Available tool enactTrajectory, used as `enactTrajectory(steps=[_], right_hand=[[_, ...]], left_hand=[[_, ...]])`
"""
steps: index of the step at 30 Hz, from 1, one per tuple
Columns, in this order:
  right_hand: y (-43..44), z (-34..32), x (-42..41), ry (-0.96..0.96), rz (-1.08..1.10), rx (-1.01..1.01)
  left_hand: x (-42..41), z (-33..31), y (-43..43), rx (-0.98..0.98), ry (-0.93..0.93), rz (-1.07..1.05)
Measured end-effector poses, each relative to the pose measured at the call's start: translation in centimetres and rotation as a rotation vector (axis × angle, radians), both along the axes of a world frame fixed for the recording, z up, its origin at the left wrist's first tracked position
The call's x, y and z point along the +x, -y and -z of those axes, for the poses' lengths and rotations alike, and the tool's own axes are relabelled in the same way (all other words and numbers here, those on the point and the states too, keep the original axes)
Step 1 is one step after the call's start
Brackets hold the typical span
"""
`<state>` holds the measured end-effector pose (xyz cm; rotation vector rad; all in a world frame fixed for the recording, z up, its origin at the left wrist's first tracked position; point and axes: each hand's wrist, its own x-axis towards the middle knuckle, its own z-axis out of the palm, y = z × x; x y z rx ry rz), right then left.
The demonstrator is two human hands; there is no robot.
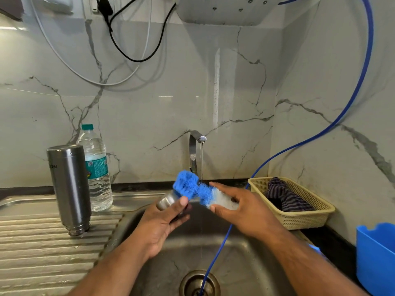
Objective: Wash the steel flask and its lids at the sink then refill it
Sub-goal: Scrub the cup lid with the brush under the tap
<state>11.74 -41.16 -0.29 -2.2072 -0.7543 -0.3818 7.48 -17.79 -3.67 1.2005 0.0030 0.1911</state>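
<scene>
Left hand (164, 223) grips steel lid (165, 202); right hand (245, 210) grips brush (189, 183).

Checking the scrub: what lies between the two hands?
Head view: a blue-and-white brush spans the gap, its white end gripped by the right hand, its blue bristles against the steel lid held by the left hand.

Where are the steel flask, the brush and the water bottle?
steel flask (68, 184), head view, middle of its body.
brush (187, 183), head view, on the blue bristles.
water bottle (96, 166), head view, on its label.
</scene>
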Motion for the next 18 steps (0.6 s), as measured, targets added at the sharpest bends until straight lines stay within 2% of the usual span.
enactTrajectory(steps=[2,4,8,10,15,18], right_hand=[[0.31,-0.19,0.06,-0.008,0.005,0.037],[0.25,-0.48,-0.29,-0.060,-0.087,0.069],[-0.50,-0.15,-0.38,-0.107,-0.138,-0.032],[-0.06,-0.12,0.09,-0.085,-0.062,-0.004],[0.17,-0.54,-0.29,-0.141,-0.132,-0.033],[-0.03,-0.50,-0.23,-0.109,-0.086,0.045]], left_hand=[[0.13,0.19,-0.26,0.315,0.025,-0.149],[0.08,0.51,-0.46,0.566,0.056,-0.230],[-0.13,0.56,-0.18,0.773,0.056,-0.253],[-0.06,0.39,-0.24,0.783,0.047,-0.291],[-0.25,0.16,-0.49,0.795,0.045,-0.229],[-0.42,-0.15,-0.44,0.661,0.056,-0.126]])
